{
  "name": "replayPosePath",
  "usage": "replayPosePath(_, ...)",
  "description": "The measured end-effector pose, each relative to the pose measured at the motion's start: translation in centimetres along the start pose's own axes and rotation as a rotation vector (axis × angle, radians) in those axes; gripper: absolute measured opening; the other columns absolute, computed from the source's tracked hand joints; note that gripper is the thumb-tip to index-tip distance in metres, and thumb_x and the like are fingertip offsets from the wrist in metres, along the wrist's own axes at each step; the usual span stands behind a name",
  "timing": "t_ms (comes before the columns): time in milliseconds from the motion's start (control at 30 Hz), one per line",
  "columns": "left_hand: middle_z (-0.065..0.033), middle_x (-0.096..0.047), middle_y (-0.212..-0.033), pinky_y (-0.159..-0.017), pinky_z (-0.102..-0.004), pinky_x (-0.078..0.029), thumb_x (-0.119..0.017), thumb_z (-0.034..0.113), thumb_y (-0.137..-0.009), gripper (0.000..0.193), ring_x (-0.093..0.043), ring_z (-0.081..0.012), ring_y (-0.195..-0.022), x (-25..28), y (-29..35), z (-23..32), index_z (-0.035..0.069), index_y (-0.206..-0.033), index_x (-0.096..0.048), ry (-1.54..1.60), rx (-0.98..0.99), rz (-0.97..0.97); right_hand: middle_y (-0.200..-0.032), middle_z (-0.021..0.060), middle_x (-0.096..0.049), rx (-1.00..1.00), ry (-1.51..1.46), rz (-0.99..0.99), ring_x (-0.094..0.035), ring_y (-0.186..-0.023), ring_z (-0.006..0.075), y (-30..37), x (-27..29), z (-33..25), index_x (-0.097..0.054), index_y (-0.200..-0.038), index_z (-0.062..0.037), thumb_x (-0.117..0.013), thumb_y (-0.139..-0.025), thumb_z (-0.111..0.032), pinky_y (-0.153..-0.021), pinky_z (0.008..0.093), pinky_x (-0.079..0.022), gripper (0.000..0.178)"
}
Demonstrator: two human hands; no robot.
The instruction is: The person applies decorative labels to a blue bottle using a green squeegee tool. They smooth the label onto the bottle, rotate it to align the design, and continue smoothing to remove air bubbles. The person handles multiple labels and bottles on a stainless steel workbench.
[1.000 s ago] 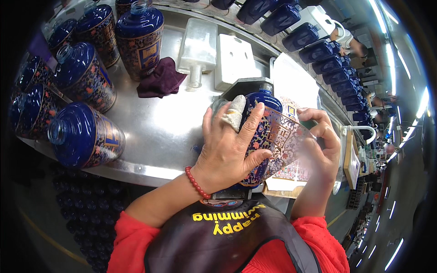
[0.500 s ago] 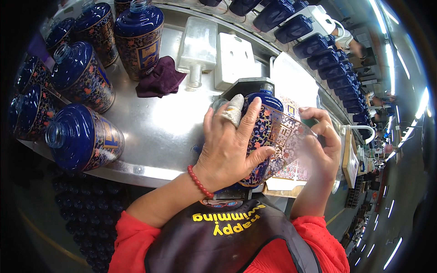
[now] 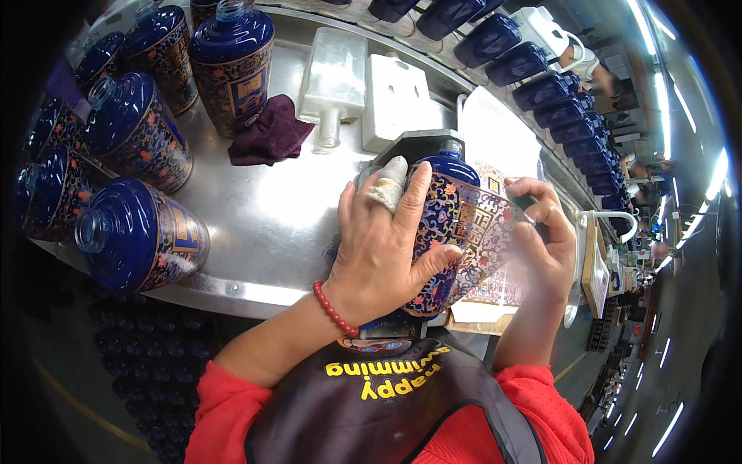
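A dark blue glass bottle (image 3: 450, 165) lies tilted in a dark holder (image 3: 417, 142) in front of me. Round its body sits a clear decal film (image 3: 485, 232) with a floral pattern and gold characters. My left hand (image 3: 376, 247) grips the bottle from the left, its thumb pressing on the film; one finger wears a whitish wrap (image 3: 389, 185). My right hand (image 3: 547, 240) pinches the film's loose right edge, held off the glass. Behind that hand lie patterned decal sheets (image 3: 488, 176), partly covered.
Decorated blue bottles (image 3: 143, 232) stand at left on the metal table (image 3: 232, 216). Farther back are a purple cloth (image 3: 270, 135), a clear bottle (image 3: 334, 77) and a white block (image 3: 394, 97). Plain blue bottles (image 3: 541, 91) line a conveyor; another person's arm (image 3: 583, 66) is beyond.
My left hand has shifted slightly left on the bottle, and more of the film's pattern shows. My right hand keeps its pinch. The conveyor bottles have moved along their line.
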State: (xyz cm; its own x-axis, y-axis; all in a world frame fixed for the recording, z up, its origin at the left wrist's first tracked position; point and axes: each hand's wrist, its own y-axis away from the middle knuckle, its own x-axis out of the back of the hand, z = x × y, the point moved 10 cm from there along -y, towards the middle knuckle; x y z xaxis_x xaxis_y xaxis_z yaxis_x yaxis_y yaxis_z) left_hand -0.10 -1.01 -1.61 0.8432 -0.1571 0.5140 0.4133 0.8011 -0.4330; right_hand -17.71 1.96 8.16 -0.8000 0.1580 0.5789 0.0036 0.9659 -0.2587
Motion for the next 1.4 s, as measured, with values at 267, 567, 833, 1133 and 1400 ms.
replayPosePath(267,-0.0325,-0.042,-0.147,-0.114,-0.0636,-0.021,-0.050,0.069,-0.095,0.097,-0.041,-0.0478,-0.135,-0.3,-0.1,-0.2,0.000,-0.159,-0.027,0.011,0.008,-0.010,-0.120,0.0149,-0.061,-0.067,-0.096,0.042,-0.056,-0.083,0.0071,-0.1,0.1,1.2,-0.059,-0.081,-0.0009,-0.070,-0.091,-0.008,-0.068,0.0202,-0.044,0.017)
replayPosePath(567,-0.0335,-0.040,-0.148,-0.114,-0.0632,-0.022,-0.049,0.068,-0.095,0.096,-0.039,-0.0489,-0.136,-0.5,0.0,0.2,0.001,-0.159,-0.025,0.008,-0.008,-0.024,-0.122,0.0127,-0.059,-0.177,-0.209,0.063,-0.054,-0.081,0.0047,0.0,0.2,3.5,-0.060,-0.084,-0.0005,-0.068,-0.092,-0.005,-0.068,0.0180,-0.044,0.013)
replayPosePath(833,-0.0320,-0.045,-0.145,-0.113,-0.0646,-0.022,-0.054,0.065,-0.094,0.096,-0.041,-0.0477,-0.133,-0.2,0.1,0.8,0.001,-0.160,-0.024,0.005,0.004,-0.023,-0.122,0.0112,-0.059,-0.270,-0.316,0.098,-0.054,-0.086,0.0055,0.5,0.1,5.9,-0.060,-0.084,-0.0026,-0.068,-0.094,-0.007,-0.071,0.0198,-0.046,0.013)
replayPosePath(1133,-0.0341,-0.042,-0.145,-0.111,-0.0647,-0.024,-0.056,0.064,-0.093,0.098,-0.041,-0.0473,-0.130,-0.5,0.0,0.4,-0.001,-0.159,-0.026,0.092,0.052,0.002,-0.123,0.0096,-0.060,-0.285,-0.322,0.111,-0.052,-0.084,0.0049,0.5,0.0,6.4,-0.060,-0.084,-0.0045,-0.069,-0.094,-0.009,-0.073,0.0192,-0.043,0.014)
replayPosePath(1400,-0.0334,-0.046,-0.141,-0.112,-0.0641,-0.024,-0.054,0.066,-0.093,0.099,-0.042,-0.0472,-0.130,-0.4,-0.2,-0.1,-0.004,-0.157,-0.026,0.060,0.036,0.022,-0.123,0.0087,-0.061,-0.305,-0.315,0.092,-0.051,-0.084,0.0040,0.5,-0.4,6.4,-0.060,-0.085,-0.0049,-0.069,-0.095,-0.009,-0.074,0.0191,-0.042,0.013)
